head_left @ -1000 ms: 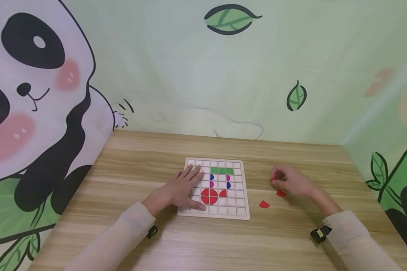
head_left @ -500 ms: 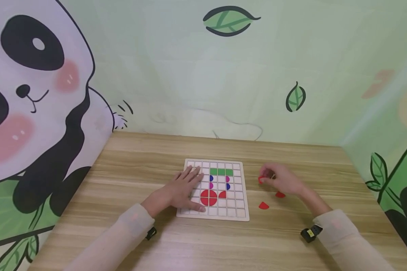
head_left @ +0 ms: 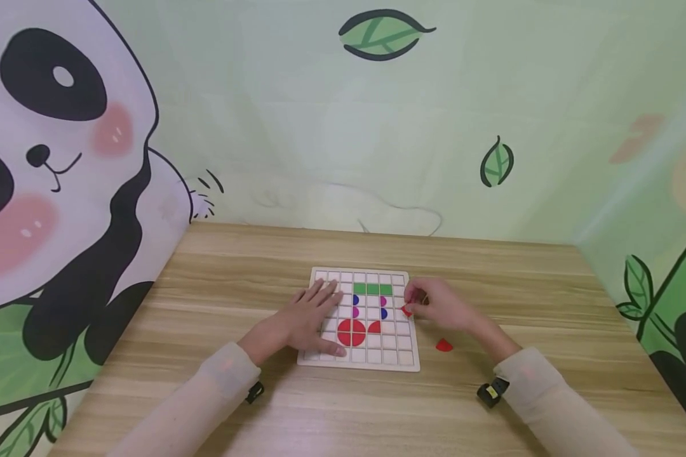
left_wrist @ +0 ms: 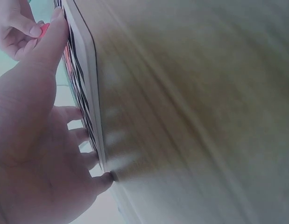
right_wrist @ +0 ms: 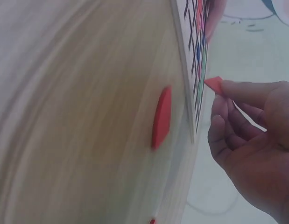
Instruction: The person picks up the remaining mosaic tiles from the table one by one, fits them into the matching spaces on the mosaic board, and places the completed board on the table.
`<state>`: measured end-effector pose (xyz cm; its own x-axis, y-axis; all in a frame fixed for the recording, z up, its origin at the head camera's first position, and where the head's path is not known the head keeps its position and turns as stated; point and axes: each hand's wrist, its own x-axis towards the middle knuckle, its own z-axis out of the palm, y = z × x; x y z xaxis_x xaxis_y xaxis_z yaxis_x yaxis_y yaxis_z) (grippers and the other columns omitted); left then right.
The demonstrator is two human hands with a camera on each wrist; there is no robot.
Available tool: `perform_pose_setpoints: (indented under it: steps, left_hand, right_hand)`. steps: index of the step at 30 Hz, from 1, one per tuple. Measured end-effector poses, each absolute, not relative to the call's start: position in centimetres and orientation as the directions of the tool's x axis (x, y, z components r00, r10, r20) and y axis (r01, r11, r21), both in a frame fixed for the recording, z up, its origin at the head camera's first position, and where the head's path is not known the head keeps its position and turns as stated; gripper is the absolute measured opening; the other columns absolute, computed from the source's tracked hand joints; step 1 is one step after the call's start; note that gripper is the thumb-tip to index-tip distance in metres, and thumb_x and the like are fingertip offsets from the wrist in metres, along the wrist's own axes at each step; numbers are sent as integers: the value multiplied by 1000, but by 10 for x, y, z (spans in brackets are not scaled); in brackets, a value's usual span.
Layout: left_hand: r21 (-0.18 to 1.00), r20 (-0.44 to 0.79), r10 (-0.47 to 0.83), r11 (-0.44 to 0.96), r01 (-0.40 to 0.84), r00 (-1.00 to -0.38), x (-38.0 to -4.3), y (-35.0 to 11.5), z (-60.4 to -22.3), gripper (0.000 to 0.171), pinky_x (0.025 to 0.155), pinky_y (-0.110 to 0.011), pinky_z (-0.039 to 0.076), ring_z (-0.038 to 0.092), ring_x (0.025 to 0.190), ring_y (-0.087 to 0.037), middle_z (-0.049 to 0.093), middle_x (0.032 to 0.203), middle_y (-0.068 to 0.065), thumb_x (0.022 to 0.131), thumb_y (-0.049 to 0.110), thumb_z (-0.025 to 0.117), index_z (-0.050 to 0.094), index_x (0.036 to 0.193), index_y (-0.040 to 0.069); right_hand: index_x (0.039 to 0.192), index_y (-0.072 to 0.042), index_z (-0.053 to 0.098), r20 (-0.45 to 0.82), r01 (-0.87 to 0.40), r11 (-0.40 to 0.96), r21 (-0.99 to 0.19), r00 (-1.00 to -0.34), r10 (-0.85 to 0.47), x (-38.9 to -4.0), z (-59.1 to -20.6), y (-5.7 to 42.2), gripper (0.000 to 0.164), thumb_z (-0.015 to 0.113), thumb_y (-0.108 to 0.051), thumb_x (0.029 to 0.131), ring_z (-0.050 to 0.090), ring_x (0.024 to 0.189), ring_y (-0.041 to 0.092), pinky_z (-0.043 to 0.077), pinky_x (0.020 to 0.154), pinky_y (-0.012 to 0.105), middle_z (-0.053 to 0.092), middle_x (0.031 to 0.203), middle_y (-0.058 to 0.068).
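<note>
A white gridded board (head_left: 391,357) lies on the table. On it are a red disc of quarter pieces (head_left: 351,332), one more red quarter piece (head_left: 374,327), a green bar (head_left: 373,289) and small blue and magenta half circles (head_left: 383,313). My left hand (head_left: 304,322) rests spread over the board's left side, fingers straight, thumb near its front edge. My right hand (head_left: 443,306) pinches a red quarter-circle piece (right_wrist: 214,85) between thumb and fingers, over the board's right edge. A loose red quarter-circle piece (head_left: 444,345) lies right of the board.
Low in the right wrist view shows a bit of another red piece (right_wrist: 152,221); the right arm hides it in the head view. The wooden table (head_left: 343,412) meets a printed backdrop (head_left: 297,127) at its back and sides.
My right hand has moved left with the pinched red quarter-circle piece, from the table at the right to the board's right edge. My left hand has stayed on the board.
</note>
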<state>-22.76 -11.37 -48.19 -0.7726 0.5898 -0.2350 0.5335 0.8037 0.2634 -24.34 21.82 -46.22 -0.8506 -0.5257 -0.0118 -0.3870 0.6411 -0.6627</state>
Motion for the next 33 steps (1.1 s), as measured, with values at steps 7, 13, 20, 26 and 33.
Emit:
perform_pose_setpoints:
  steps: [7,13,20,26,33]
  left_hand:
    - [257,-239,586,807,532,-774,-228,-114,-482,121,129,-61,9,-3,163,-38,2,179,-9,84,80,69,17,172,15]
    - [255,-242,583,810,528,-776,-228,-114,-482,121,129,-61,10,-3,164,-37,2,179,-9,84,80,69,17,171,15]
    - [254,-249,581,811,527,-775,-227,-113,-482,121,129,-61,9,-4,164,-37,2,179,-9,84,80,69,16,172,15]
    - [257,-252,582,810,527,-773,-229,-114,-483,121,129,-61,9,-4,163,-38,1,179,-10,85,79,69,16,172,14]
    - [265,-242,589,804,532,-771,-229,-114,-484,121,129,-62,9,-4,163,-37,2,179,-9,84,81,69,17,172,15]
  right_hand:
    - [97,-13,70,-39,-426,622,-657,-805,-593,-243,-465,191,10,76,-5,98,59,85,17,55,76,28,64,91,-4]
    - [95,-15,70,-84,-450,619,-644,-762,-642,-238,-466,179,11,77,-8,98,60,83,16,54,72,28,64,87,-6]
    - [100,-12,67,-88,-444,623,-644,-765,-637,-235,-468,175,13,79,-8,97,60,81,16,55,71,28,64,87,-5]
    - [100,-13,71,-60,-471,618,-629,-763,-643,-233,-469,176,11,79,-7,96,60,87,17,56,75,28,65,95,-5]
    - [99,-13,72,-54,-479,658,-581,-784,-619,-228,-469,182,10,80,-9,95,57,87,17,55,77,29,63,93,-5]
